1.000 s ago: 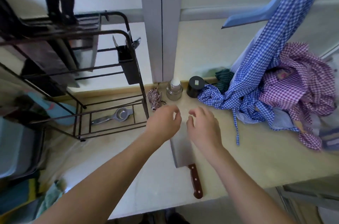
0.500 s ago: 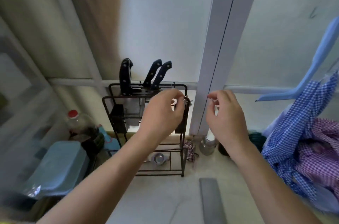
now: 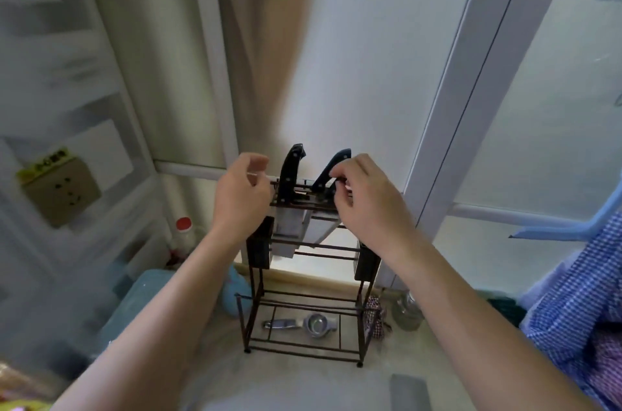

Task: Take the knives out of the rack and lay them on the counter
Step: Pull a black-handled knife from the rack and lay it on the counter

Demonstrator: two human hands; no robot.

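A dark wire knife rack (image 3: 256, 296) stands on the counter against the wall. Two black knife handles stick up from its top: the left knife (image 3: 291, 171) and the right knife (image 3: 333, 165), their steel blades hanging inside the frame. My left hand (image 3: 239, 198) hovers at the rack's top left corner, fingers curled and apart, holding nothing. My right hand (image 3: 370, 205) is at the top right, thumb and forefinger curled at the right knife's handle; whether they grip it is unclear. A cleaver blade (image 3: 409, 390) lies on the counter at the bottom edge.
A metal squeezer (image 3: 303, 323) lies on the rack's bottom shelf. A red-capped bottle (image 3: 181, 235) and a blue container (image 3: 134, 303) sit to the left. A small glass jar (image 3: 405, 311) and checked cloths (image 3: 579, 303) are to the right.
The view has swung up and left from the counter to the rack. Both hands left the cleaver lying on the counter, rose to the rack's top, and the right hand reached the right handle.
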